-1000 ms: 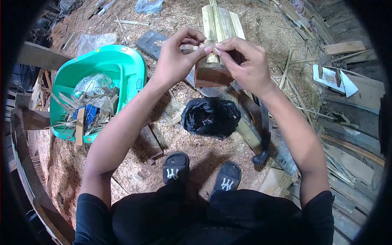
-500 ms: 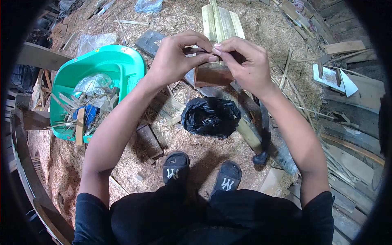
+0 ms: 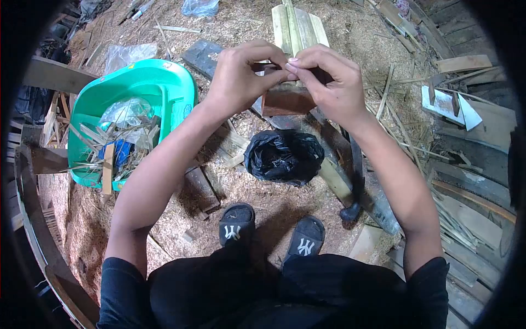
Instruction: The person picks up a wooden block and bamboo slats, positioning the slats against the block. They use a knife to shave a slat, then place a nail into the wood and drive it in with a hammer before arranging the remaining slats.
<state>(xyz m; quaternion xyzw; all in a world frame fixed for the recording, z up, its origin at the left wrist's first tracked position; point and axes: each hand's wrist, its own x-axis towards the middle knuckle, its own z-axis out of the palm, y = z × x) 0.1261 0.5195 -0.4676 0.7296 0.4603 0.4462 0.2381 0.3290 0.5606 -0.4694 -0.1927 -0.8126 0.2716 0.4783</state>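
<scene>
- While its thumb and index finger are drawn together in a pinch, the left hand meets the other hand at the fingertips; whether something small sits in that pinch is too hidden to tell.
- The right hand is bent the same way, thumb against index finger with the other fingers curled, and I cannot tell what, if anything, it has hold of.
- Just below the joined fingertips is a reddish-brown wooden block, its near face in view and its top partly covered by the hands (so contact with it is unclear).
- Beyond the hands, pale wooden slats lie side by side, reaching away from the block.
- Nearer the person, below the block, a black plastic bag stands with its crumpled mouth open upward.
- Just beside the bag, on its right, a length of pale wood lies at a slant, with a long dark curved object next to it.
- Off to the left, well apart from the block, a green tub holds thin wood scraps, a clear plastic bag and something blue.
- Farther out on the right, a white panel lies near scattered boards.
- Closest to the body, two dark sandals with white lettering rest on a floor strewn with wood shavings.
</scene>
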